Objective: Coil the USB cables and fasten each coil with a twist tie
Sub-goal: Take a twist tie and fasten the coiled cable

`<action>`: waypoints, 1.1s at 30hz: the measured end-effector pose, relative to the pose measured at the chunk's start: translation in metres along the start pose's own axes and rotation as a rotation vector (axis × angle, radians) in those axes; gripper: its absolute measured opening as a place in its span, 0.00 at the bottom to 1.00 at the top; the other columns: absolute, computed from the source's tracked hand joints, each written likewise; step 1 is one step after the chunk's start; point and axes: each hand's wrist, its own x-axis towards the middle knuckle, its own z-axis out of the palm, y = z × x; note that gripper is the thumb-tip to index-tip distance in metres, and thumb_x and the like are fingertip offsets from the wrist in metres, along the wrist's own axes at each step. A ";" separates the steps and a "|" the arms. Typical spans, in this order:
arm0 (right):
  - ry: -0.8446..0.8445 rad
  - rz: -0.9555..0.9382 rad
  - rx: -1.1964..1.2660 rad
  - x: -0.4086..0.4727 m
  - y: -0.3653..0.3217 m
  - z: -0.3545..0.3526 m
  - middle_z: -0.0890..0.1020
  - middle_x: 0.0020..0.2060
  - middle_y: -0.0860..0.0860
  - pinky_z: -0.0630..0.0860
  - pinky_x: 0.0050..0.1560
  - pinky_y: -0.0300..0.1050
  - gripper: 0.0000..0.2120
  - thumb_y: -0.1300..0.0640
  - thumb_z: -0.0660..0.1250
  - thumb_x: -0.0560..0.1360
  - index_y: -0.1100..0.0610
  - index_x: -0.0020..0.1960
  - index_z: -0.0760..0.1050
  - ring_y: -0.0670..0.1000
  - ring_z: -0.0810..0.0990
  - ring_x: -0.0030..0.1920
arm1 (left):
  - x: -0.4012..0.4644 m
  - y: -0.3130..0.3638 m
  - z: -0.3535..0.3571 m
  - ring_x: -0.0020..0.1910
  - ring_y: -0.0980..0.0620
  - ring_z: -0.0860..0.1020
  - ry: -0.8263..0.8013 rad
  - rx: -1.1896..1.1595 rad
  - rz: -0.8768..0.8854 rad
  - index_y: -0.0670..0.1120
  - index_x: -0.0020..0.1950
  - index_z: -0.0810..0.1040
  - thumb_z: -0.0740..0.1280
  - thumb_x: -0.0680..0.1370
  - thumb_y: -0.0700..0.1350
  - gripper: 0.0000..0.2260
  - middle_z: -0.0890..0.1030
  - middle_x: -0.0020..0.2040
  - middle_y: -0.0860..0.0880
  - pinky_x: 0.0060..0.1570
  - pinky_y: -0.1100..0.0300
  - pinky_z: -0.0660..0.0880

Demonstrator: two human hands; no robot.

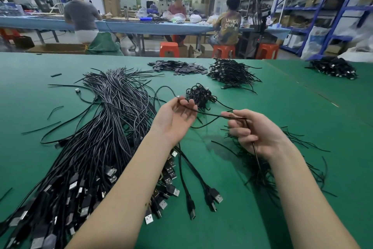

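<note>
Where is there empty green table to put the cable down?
Bare green table lies right of the right hand, below the far tied coils. More lies at the far left. It is crowded at the big cable bundle and the twist ties.

We see green counter [282,107], both forearms reaching in. Our left hand [175,119] palm up, fingers loosely curled round one black USB cable [210,114], small plug end at its fingertips. Our right hand [252,133] pinches same cable, and holds thin twist tie [254,148] running down past palm. Big bundle of uncoiled USB cables [96,137] lies left. Loose twist ties [262,168] under right wrist. Finished coils [201,95] just beyond hands; bigger heap [232,72] farther back.
</note>
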 end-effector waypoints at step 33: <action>0.048 0.069 -0.553 -0.015 -0.002 0.004 0.78 0.29 0.48 0.67 0.22 0.32 0.12 0.53 0.64 0.82 0.55 0.41 0.75 0.43 0.72 0.25 | 0.001 -0.003 0.014 0.42 0.46 0.78 0.140 0.116 0.093 0.41 0.42 0.71 0.57 0.84 0.41 0.12 0.78 0.40 0.43 0.43 0.55 0.78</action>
